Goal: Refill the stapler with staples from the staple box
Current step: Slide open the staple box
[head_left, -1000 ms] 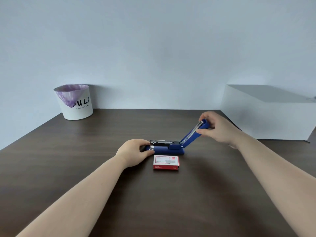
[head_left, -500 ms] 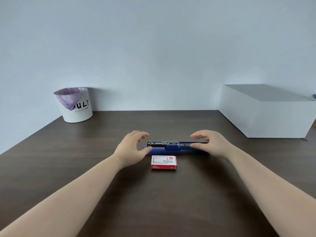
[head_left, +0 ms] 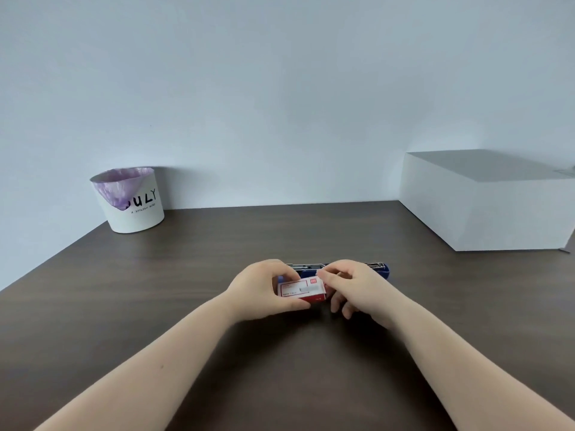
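Note:
The red and white staple box (head_left: pixel 301 290) is held just above the dark table, in front of the stapler. My left hand (head_left: pixel 261 289) grips its left end, thumb under the front edge. My right hand (head_left: pixel 354 289) pinches the box's right end with thumb and forefinger. The blue stapler (head_left: pixel 378 269) lies flat on the table behind both hands, opened out with its metal staple channel facing up. My hands hide most of it; only the middle and the right tip show.
A white bin (head_left: pixel 130 200) with a purple liner stands at the back left by the wall. A large white box (head_left: pixel 488 197) sits at the back right. The dark wooden table (head_left: pixel 280 368) stretches toward me under my forearms.
The stapler's top was swung back and laid flat, then both hands left it. They moved toward me and took hold of the staple box, lifting it slightly.

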A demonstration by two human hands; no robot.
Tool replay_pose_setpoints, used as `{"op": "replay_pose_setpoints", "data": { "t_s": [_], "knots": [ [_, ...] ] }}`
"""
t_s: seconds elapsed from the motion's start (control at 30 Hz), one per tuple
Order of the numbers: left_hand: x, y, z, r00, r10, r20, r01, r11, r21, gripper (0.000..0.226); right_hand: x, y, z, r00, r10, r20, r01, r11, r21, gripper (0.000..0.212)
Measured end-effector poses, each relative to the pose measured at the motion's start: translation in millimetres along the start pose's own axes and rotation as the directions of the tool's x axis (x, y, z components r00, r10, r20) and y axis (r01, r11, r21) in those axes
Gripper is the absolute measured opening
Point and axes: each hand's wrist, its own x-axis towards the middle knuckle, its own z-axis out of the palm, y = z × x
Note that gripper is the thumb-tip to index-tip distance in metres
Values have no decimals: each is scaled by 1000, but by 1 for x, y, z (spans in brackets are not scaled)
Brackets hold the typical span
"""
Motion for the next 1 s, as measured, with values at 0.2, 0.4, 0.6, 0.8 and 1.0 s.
{"op": "replay_pose_setpoints", "data": {
  "t_s": [0.2, 0.4, 0.6, 0.8, 1.0],
  "knots": [
    [13, -5, 6, 997, 49, -62, -52, 998, -46, 40, 3, 1, -8, 995, 39, 87, -56, 977, 204, 24],
    [11, -10, 11, 993, 69, -97, -78, 992, -100, 38, 6, 3, -12, 991, 24, 129, -63, 950, 305, 22],
    [4, -18, 7, 994, 79, -80, -87, 991, -104, 38, 4, 3, -12, 987, 10, 160, -54, 961, 273, 27],
    [0, -22, 4, 996, 82, -46, -86, 992, -92, 40, 1, 2, -9, 991, 22, 134, -55, 968, 246, 18],
    [-1, -29, -1, 998, 56, -43, -60, 994, -95, 52, 1, 2, -14, 996, 58, 68, -72, 972, 224, 15]
  ]
}}
